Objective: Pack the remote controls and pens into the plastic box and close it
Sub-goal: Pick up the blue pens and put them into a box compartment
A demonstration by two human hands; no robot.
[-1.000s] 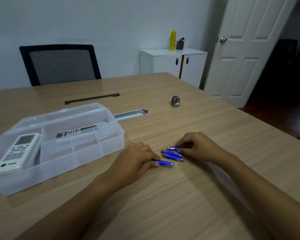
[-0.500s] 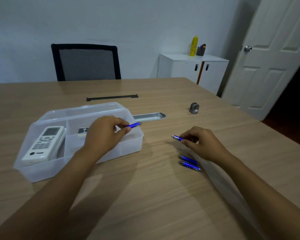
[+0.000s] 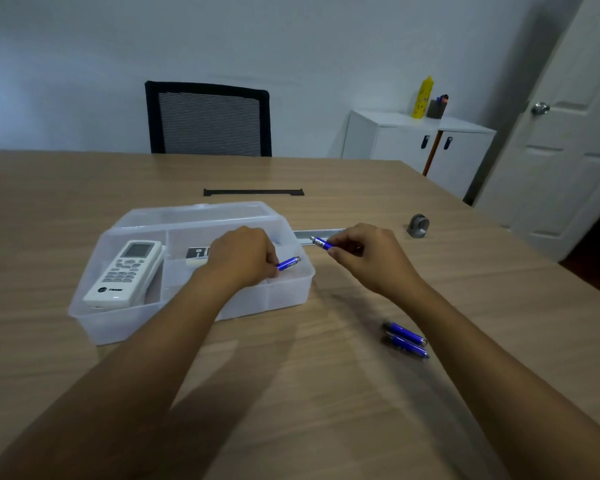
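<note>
At frame centre, left hand (image 3: 241,259) fingers are closed on a blue pen (image 3: 288,263) over the plastic box (image 3: 187,313); right hand (image 3: 371,258) fingers pinch another pen (image 3: 321,243); two pens (image 3: 405,339) are left lower right on the tabletop (image 3: 326,393).

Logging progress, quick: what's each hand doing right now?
Left hand: closed on a blue pen over the plastic box.
Right hand: closed on another blue pen.

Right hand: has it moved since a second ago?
Yes. The right hand, holding a pen, has left the two pens on the table and gone toward the box, now near its right end.
</note>
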